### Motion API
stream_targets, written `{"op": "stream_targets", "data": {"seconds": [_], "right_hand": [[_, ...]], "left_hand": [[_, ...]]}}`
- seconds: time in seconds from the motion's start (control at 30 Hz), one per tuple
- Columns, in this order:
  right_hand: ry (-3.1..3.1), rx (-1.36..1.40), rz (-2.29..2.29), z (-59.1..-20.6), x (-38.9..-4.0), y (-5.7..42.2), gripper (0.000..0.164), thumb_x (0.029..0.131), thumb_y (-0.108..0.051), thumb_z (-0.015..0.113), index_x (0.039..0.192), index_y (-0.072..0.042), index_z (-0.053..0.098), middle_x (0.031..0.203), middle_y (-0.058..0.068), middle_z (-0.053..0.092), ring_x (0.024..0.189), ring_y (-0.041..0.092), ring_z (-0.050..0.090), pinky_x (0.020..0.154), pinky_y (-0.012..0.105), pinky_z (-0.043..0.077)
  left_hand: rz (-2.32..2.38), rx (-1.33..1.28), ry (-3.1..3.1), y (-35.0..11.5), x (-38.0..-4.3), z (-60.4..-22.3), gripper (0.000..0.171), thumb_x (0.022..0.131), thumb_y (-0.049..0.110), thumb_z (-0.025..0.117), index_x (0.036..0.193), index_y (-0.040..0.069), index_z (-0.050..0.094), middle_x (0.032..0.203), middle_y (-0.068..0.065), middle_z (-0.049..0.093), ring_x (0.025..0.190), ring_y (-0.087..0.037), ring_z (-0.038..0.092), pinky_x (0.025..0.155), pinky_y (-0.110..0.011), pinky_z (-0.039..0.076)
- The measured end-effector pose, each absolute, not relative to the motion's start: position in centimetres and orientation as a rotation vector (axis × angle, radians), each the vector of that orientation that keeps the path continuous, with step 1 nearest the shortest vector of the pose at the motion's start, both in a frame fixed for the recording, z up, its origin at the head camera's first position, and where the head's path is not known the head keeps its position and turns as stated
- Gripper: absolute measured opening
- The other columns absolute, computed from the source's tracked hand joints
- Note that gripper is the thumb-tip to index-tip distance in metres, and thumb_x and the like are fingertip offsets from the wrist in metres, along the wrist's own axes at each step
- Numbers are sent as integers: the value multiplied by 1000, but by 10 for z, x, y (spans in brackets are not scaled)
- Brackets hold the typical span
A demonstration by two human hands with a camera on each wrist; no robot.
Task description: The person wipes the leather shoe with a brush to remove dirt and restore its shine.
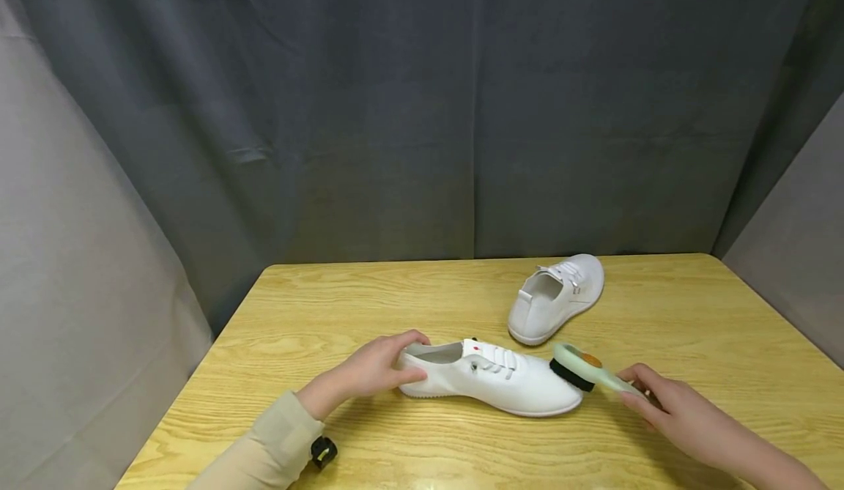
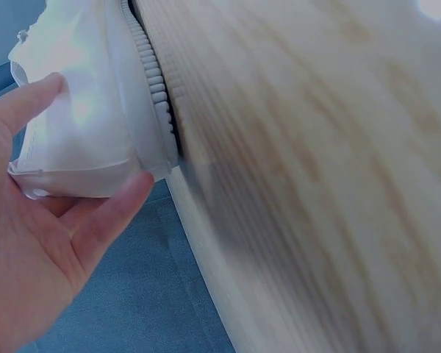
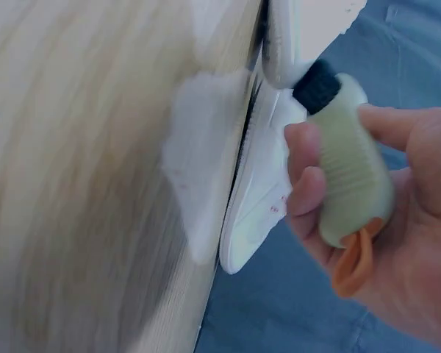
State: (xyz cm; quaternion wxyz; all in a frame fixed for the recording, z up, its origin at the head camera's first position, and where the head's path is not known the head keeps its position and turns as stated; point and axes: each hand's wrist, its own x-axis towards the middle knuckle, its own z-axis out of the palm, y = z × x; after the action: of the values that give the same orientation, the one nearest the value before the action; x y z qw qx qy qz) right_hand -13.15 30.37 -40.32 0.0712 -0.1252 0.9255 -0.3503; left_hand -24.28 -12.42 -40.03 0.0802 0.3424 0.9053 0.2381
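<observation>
A white lace-up shoe (image 1: 527, 387) lies along the table with its toe to the right. My left hand (image 1: 382, 367) grips its heel, thumb on the near side and fingers over the far side; in the left wrist view the heel of the shoe (image 2: 88, 110) sits between thumb and fingers. My right hand (image 1: 679, 409) holds a pale green brush (image 1: 580, 365) by its handle, its black bristles right at the toe of the shoe. An orange loop (image 3: 353, 265) hangs from the handle end in the right wrist view.
A second white shoe (image 1: 557, 299) stands farther back, angled toward the back right. The wooden table (image 1: 369, 299) ends at a dark grey curtain (image 1: 395, 124), with pale cloth (image 1: 86, 270) at the left side. A small black object (image 1: 323, 452) shows beside the left sleeve.
</observation>
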Motion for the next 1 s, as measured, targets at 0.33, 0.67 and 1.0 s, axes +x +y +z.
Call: {"op": "stream_targets", "data": {"seconds": [0.33, 0.67, 1.0], "right_hand": [[2763, -225, -1056, -407, -129, 321, 31, 104, -28, 47, 115, 0, 51, 74, 3, 47, 57, 12, 43, 51, 27, 39], [3152, -962, -944, -407, -122, 294, 42, 76, -13, 82, 112, -21, 63, 103, -14, 63, 84, -1, 55, 64, 18, 46], [3203, -1422, -649, -411, -129, 276, 57, 63, -13, 89, 112, -29, 64, 100, -18, 61, 83, 1, 57, 65, 21, 47]], "left_hand": [[721, 1025, 2697, -124, -243, -401, 46, 91, 44, 66, 130, 22, 55, 123, 3, 61, 110, -14, 57, 95, -39, 44], [751, 1065, 2667, -125, -244, -400, 46, 89, 27, 73, 130, 17, 54, 124, -1, 61, 109, -14, 56, 92, -36, 45], [691, 1081, 2662, -126, -247, -403, 59, 80, 15, 81, 132, 18, 52, 128, -3, 59, 113, -18, 55, 93, -36, 45]]}}
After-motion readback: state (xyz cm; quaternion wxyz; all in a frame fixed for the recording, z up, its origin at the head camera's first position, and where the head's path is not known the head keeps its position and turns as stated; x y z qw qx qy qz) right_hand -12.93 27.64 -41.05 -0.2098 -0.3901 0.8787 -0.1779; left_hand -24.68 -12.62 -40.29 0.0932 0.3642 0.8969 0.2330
